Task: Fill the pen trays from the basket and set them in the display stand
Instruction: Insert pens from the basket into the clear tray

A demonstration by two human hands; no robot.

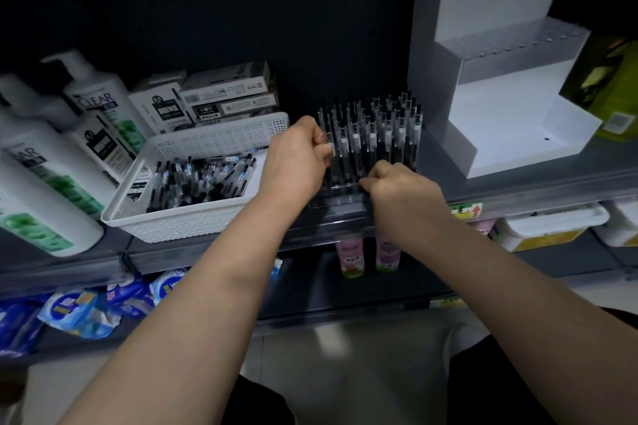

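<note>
A clear pen tray stands on the shelf with several black pens upright in it. My left hand is curled at the tray's left side and pinches one pen of the front left row. My right hand is curled at the tray's front right and pinches the foot of a pen there. A white basket with several loose black pens sits to the left. The white stepped display stand stands to the right, its steps bare.
White shampoo bottles and pen boxes crowd the shelf's left and back. A green box stands right of the stand. Pink bottles, blue packs and white tubs fill the lower shelves.
</note>
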